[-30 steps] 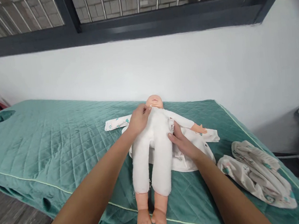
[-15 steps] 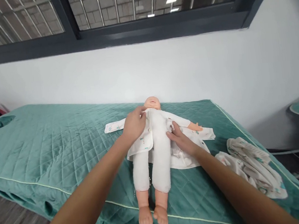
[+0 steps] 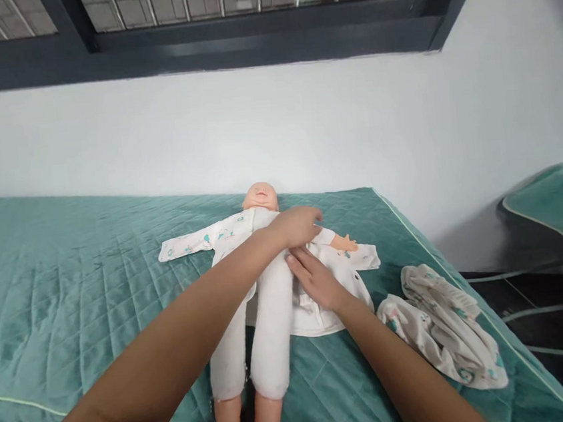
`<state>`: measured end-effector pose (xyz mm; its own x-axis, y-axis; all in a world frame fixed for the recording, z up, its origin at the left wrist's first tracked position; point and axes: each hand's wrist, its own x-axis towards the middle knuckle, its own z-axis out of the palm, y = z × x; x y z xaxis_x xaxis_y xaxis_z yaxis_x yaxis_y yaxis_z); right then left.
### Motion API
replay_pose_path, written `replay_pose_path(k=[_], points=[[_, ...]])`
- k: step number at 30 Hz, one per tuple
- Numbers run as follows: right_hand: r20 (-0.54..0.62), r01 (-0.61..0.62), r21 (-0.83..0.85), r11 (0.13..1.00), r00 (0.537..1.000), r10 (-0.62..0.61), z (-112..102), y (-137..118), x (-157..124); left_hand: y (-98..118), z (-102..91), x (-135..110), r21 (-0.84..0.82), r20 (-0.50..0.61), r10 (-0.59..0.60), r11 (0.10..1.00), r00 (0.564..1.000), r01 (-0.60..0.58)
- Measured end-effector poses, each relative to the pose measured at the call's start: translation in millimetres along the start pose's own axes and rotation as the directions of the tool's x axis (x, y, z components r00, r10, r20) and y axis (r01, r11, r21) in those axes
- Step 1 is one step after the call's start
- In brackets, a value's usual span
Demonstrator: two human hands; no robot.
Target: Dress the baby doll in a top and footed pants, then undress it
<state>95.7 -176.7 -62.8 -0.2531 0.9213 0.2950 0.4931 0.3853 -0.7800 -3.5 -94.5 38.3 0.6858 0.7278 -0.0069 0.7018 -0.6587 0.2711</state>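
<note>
A baby doll (image 3: 265, 293) with a white cloth body lies on its back on a teal quilted bed (image 3: 67, 274), head toward the wall. A white printed baby garment (image 3: 199, 240) lies spread open under it, one sleeve stretched out to the left. My left hand (image 3: 298, 226) reaches across the doll's chest toward its far arm, fingers curled on the cloth there. My right hand (image 3: 316, 281) rests flat beside the doll's waist, on the garment's right flap.
A crumpled white printed cloth (image 3: 439, 328) lies near the bed's right edge. A white wall and a dark window frame (image 3: 243, 40) stand behind the bed. A second teal surface (image 3: 557, 202) shows at the far right.
My left hand has moved from the doll's left shoulder across its chest to the right side. The garment's left side now lies over the doll's shoulder. The view has shifted right.
</note>
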Motion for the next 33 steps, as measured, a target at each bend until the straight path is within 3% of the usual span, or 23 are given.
replay_pose_path(k=[2,3,8,11,13,15,17,19,22,25,29,33], points=[[0.011,-0.017,0.043,0.999,1.000,0.017,0,3,1,13,9.3,17,0.129,0.169,0.043,0.989,0.985,-0.065],[0.015,-0.030,0.064,0.998,0.999,0.029,0,4,2,19,15.8,25,0.170,0.198,0.052,0.982,0.979,-0.087],[0.054,-0.019,0.067,0.998,0.998,0.015,-15,2,-6,30,46.3,50,0.263,0.170,0.073,0.958,0.983,-0.116],[0.085,0.013,-0.012,1.000,0.996,-0.012,-35,-3,-13,24,46.6,54,0.285,0.170,0.066,0.952,0.983,-0.113],[0.035,-0.007,-0.051,0.999,0.999,0.008,-50,-3,-15,19,39.6,52,0.300,0.129,0.080,0.947,0.988,-0.116],[-0.107,-0.109,-0.120,0.987,0.990,0.097,-63,2,-15,14,31.0,46,0.314,0.080,0.109,0.941,0.991,-0.129],[-0.256,-0.274,-0.242,0.931,0.943,0.211,-70,11,-14,10,23.8,39,0.320,0.037,0.132,0.938,0.991,-0.137],[-0.317,-0.404,-0.389,0.828,0.903,0.291,-70,20,-13,6,19.5,34,0.312,0.019,0.130,0.941,0.991,-0.129],[-0.287,-0.482,-0.542,0.689,0.876,0.387,-66,26,-13,1,17.4,30,0.283,0.021,0.109,0.953,0.994,-0.110],[-0.254,-0.514,-0.578,0.633,0.851,0.459,-64,25,-14,1,17.6,26,0.276,0.023,0.103,0.955,0.994,-0.105],[-0.293,-0.526,-0.506,0.683,0.850,0.438,-66,28,-13,3,18.9,19,0.305,-0.006,0.117,0.946,0.993,-0.109],[-0.334,-0.497,-0.006,0.868,0.819,0.466,-72,37,-10,4,19.5,16,0.329,-0.013,0.112,0.939,0.994,-0.102]])
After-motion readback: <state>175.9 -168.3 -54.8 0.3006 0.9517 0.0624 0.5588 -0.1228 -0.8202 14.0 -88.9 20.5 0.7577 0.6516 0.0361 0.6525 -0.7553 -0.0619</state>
